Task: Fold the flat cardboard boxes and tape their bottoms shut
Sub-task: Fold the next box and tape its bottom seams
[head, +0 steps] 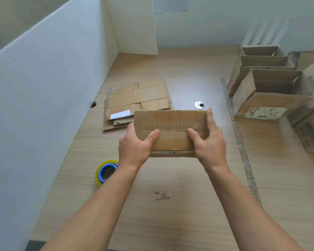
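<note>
In the head view, both hands hold one folded box (170, 131) above the middle of the table (170, 214), with its taped bottom turned up toward the camera. The left hand (134, 145) grips the left end of the box: the thumb (153, 135) lies on the top face just below the seam, and the other fingers go around the left side, where they are mostly hidden. The right hand (209, 142) grips the right end in the same way, with its thumb on the top face near the seam and the index finger stretched up along the right edge. A strip of clear tape (170, 126) runs along the seam between the two flaps; it seems to cover the whole length, but the glare makes this hard to confirm. Behind the box, touching its far left corner in the picture, a stack of flat boxes (136, 102) lies on the table near the white partition (43, 87). A tape roll (106, 172) with yellow edge and blue core stands on the table just left of the left wrist. To the right, well apart from the hands, several open boxes (266, 87) stand in a row. A round metal grommet (199, 105) sits in the table just beyond the held box.
</note>
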`<control>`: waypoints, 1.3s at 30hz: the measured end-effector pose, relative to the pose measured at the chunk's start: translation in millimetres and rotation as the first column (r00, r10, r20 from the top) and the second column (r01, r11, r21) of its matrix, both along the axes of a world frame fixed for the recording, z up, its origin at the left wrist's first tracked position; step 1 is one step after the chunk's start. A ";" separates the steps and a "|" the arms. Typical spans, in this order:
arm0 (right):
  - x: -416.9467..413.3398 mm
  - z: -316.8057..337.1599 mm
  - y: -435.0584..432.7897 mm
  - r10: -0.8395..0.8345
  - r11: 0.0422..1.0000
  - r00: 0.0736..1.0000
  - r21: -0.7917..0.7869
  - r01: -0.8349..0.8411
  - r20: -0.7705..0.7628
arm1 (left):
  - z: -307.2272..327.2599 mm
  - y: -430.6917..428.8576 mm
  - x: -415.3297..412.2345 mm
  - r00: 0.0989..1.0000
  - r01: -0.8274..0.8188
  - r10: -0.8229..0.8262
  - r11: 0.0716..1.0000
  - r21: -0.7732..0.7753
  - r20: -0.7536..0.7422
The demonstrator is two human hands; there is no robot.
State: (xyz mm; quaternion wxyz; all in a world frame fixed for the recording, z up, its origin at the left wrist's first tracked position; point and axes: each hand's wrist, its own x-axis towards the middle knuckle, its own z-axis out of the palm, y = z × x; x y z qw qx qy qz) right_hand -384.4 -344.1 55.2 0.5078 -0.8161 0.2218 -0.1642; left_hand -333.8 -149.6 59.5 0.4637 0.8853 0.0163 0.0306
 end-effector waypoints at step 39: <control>-60.5 -86.1 -19.0 0.222 0.911 0.924 0.404 -0.083 -0.311 | -84.3 56.0 -42.8 0.957 0.250 -0.213 0.950 0.189 -0.197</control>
